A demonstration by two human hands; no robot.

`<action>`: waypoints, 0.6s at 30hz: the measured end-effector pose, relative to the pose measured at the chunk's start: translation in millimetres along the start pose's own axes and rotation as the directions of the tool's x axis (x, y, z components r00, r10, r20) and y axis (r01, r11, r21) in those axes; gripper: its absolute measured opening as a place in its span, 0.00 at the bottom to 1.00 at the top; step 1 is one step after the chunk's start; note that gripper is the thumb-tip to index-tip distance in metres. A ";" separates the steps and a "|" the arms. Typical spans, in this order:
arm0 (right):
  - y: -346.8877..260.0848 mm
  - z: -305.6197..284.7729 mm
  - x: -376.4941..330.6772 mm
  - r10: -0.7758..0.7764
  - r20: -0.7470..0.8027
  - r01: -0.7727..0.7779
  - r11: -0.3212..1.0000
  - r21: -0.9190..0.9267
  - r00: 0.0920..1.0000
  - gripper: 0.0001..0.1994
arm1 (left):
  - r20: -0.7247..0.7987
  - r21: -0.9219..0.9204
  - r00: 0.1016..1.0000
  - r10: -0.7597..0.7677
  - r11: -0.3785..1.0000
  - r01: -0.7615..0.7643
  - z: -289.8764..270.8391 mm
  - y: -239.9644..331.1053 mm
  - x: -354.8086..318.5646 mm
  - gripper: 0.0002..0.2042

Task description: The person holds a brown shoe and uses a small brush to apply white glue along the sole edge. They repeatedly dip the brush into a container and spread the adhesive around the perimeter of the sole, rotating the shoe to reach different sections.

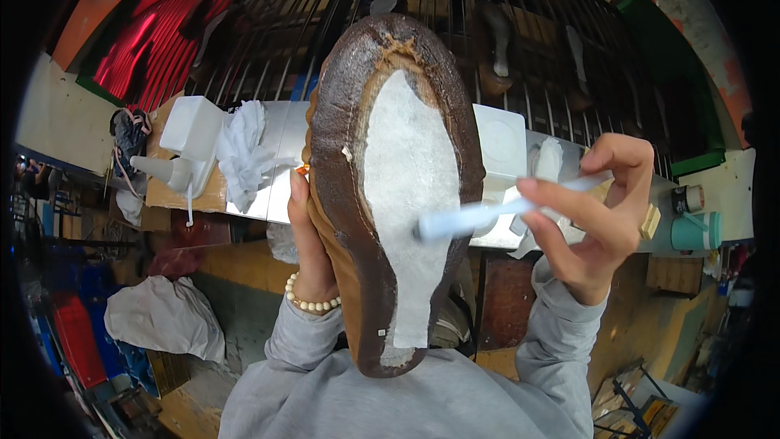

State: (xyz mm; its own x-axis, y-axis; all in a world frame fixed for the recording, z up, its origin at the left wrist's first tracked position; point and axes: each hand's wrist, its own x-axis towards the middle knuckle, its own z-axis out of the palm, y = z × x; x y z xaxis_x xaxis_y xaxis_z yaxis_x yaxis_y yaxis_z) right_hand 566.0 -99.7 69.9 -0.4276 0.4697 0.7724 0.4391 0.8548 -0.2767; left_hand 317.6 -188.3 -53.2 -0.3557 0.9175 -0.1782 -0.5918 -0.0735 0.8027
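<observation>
A brown leather shoe upper (pixel 331 195) faces me bottom up, toe pointing away. A white insert (pixel 410 171) covers the middle of its underside, and the dark folded margin around it looks glossy. My left hand (pixel 313 236), with a beaded bracelet at the wrist, grips the shoe from its left side; most of the fingers are hidden behind it. In my right hand (pixel 597 219) a pale blue brush (pixel 487 215) is pinched between thumb and fingers. Its blurred dark tip lies over the white insert, and I cannot tell whether it touches.
Beyond the shoe is a metal bench (pixel 276 138) with a white bottle (pixel 191 134), crumpled white cloth (pixel 244 154) and a white container (pixel 500 146). A barred rack (pixel 532 41) behind holds several dark shoes. A teal cup (pixel 696 232) stands at right; a cloth bundle (pixel 166 317) lies lower left.
</observation>
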 end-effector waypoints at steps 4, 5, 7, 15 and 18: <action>10.8 12.5 -2.8 0.066 -0.184 -0.096 0.983 -0.158 0.981 0.17 | 0.037 -0.016 0.999 0.002 1.000 -0.002 7.8 0.8 2.1 0.31; 13.4 13.8 -4.5 0.071 -0.208 -0.104 0.983 -0.154 0.976 0.16 | 0.044 -0.033 0.999 0.005 0.999 -0.003 9.8 0.4 3.5 0.31; 15.2 17.0 -10.4 0.074 -0.221 -0.108 0.984 -0.145 0.973 0.17 | 0.062 -0.080 0.998 0.009 0.997 -0.004 12.9 0.2 8.7 0.31; -33.7 19.1 -68.6 0.186 0.227 -0.209 0.974 0.085 0.956 0.17 | 0.180 -0.361 0.983 -0.031 0.928 0.096 9.5 15.7 30.0 0.31; -29.3 19.7 -65.4 0.315 0.160 -0.345 0.911 0.224 0.935 0.17 | 0.112 -0.321 0.990 -0.083 0.940 0.115 10.9 23.1 35.8 0.32</action>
State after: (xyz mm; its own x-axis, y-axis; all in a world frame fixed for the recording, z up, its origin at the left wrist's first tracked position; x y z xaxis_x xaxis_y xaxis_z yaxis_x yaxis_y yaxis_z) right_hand 565.4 -151.1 16.3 -0.3880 0.7441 0.5439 0.3710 0.6663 -0.6469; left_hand 299.0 -152.9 -34.9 -0.2224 0.9584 -0.1791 -0.8291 -0.0893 0.5519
